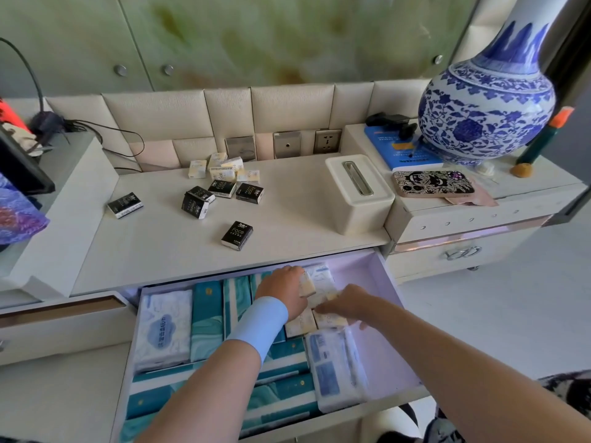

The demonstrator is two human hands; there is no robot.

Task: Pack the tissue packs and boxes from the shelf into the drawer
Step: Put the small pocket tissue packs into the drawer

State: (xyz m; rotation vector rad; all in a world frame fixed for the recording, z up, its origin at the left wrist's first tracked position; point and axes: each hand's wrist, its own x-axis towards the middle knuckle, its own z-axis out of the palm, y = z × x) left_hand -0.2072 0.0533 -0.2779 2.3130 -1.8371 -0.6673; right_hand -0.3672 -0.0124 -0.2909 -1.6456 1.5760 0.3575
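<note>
The open drawer holds teal tissue boxes, white soft tissue packs and small cream tissue packs. Both my hands are inside it at the back right. My left hand, with a light-blue wristband, grips a small cream pack. My right hand rests its fingers on the cream packs beside it. On the shelf above lie several small black tissue packs and, further back, a cluster of small cream packs.
A cream tissue-box holder stands at the shelf's right. On the raised cabinet to the right are a blue-and-white vase, a blue book and a patterned phone. Wall sockets and cables sit behind the shelf.
</note>
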